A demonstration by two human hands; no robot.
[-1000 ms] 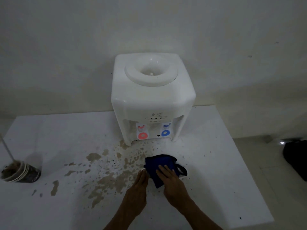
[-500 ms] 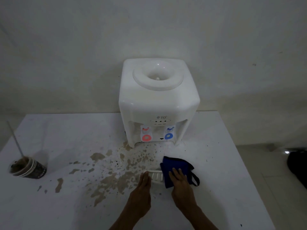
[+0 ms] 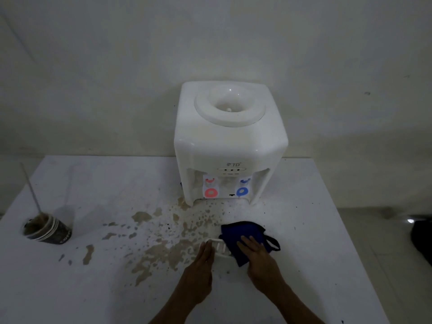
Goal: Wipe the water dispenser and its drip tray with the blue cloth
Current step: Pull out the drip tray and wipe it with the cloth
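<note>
I see both bare forearms reaching in from near edge, converging toward far. Left hand [image 3: 203, 265] low, fingers straight, held together, pointing far. Right hand [image 3: 259, 256] just right of it, palm down, flat, fingers [image 3: 244, 241] extended far-left. Hands apart.

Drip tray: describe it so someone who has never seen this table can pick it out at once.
Start at the white water dispenser standing at the back of the white table, then come straight forward past the brown splashes. The drip tray lies there, between the left hand and the blue cloth under the right hand. It is the only small white slotted piece.
</note>
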